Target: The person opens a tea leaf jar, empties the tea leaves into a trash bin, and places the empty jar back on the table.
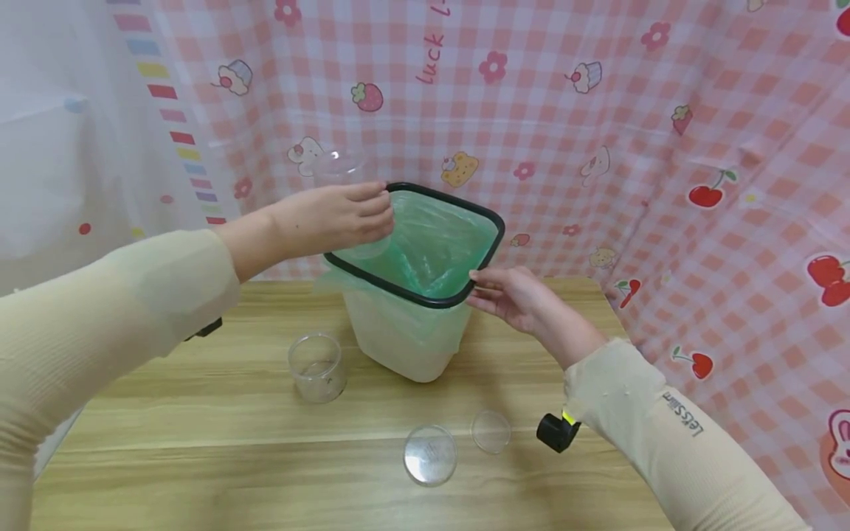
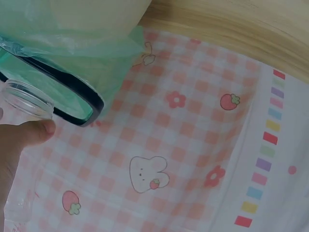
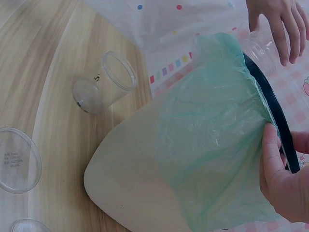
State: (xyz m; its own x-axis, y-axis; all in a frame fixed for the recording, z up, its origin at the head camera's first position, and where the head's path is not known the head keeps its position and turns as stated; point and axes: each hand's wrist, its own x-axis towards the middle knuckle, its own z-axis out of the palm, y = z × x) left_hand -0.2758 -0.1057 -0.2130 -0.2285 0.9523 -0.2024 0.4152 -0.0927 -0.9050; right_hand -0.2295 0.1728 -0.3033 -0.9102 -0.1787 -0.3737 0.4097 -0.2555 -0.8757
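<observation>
A white trash bin lined with a green plastic bag stands on the wooden table, its black rim facing up. My left hand grips a clear plastic jar at the bin's left side. The jar lies tilted, its lower end over the bin opening and its other end sticking up behind the hand; the fingers cover its middle. On the opposite side, my right hand pinches the rim and bag edge, with fingertips outside and inside in the right wrist view.
Left of the bin's base, a second clear jar stands upright on the table. Two round clear lids, a larger lid and a smaller lid, lie in front. A pink checked curtain hangs behind and to the right.
</observation>
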